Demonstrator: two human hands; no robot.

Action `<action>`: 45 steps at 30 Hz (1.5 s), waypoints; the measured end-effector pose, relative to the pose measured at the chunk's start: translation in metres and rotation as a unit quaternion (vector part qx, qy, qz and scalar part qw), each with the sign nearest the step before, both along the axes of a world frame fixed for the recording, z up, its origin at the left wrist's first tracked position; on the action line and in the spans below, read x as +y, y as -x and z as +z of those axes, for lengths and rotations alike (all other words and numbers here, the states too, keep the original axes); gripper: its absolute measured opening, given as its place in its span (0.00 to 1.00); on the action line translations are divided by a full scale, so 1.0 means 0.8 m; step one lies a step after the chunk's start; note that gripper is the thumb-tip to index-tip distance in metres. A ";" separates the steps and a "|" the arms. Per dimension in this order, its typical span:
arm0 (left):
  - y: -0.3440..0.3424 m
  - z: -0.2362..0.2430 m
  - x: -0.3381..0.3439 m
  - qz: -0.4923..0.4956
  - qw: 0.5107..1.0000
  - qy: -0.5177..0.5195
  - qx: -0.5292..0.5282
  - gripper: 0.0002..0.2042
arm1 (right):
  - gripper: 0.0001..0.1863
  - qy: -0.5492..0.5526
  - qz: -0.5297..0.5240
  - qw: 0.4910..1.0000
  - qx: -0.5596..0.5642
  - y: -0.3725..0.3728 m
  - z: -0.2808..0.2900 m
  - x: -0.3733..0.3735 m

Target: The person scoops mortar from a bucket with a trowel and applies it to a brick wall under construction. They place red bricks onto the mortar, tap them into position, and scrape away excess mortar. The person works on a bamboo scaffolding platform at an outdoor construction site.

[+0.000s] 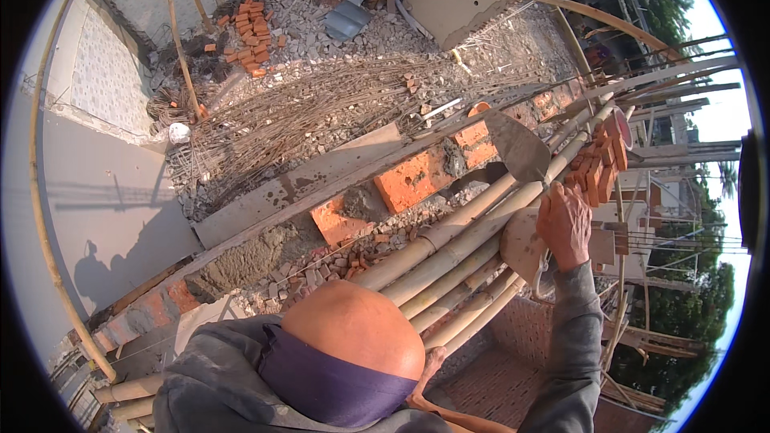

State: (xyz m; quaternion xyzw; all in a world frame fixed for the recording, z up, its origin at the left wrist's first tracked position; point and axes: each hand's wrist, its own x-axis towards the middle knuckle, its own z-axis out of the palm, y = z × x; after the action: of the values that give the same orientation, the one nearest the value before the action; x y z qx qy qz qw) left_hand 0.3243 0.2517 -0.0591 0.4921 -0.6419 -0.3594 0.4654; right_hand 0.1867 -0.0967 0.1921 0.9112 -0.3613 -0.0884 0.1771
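My right hand [565, 226], in a grey sleeve, is closed at the handle end of a bricklayer's trowel. The wide blade of the trowel [520, 147] lies over the brick course, its far edge by the end brick. Below the hand, a second flat, mortar-stained plate [521, 242] rests on the bamboo poles [461, 252]; its exact kind is unclear. Orange bricks [413, 179] stand in a row along the wall top, with grey wet mortar [253, 261] spread at their near left. I cannot make out my left hand; my bent knee [357, 325] fills the lower middle.
A stack of bricks [597, 164] sits beyond my right hand on the scaffold. Rubble and thin rods [305, 124] cover the ground past the wall, with a brick pile [253, 36] farther off. Upright bamboo poles [40, 152] rise at the left. A lower brick floor [497, 389] shows beneath the scaffold.
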 end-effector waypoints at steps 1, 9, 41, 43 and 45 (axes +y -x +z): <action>0.003 -0.017 0.016 0.027 0.998 -0.049 -0.020 0.19 | 0.13 0.055 0.050 0.997 0.031 -0.015 0.009 -0.017; 0.043 -0.109 0.127 0.294 0.835 -0.357 -0.299 0.18 | 0.03 0.123 0.358 0.906 0.192 -0.173 -0.020 -0.029; 0.049 -0.053 0.027 -0.131 0.979 -0.151 0.047 0.24 | 0.09 0.035 -0.257 0.957 0.128 0.319 0.129 -0.014; 0.048 -0.037 0.015 -0.116 0.985 -0.123 0.031 0.25 | 0.08 0.023 -0.285 0.950 0.123 0.330 0.092 -0.020; 0.042 -0.030 0.012 -0.162 0.969 -0.173 0.067 0.26 | 0.09 0.011 -0.276 0.950 0.143 0.331 0.049 -0.034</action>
State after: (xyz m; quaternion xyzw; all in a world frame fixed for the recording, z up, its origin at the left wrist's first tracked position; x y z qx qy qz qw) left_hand 0.2910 0.2613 -0.0833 0.4297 -0.6081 -0.5680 0.3507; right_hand -0.0779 -0.1239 0.2311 0.7516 -0.5708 -0.2594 0.2052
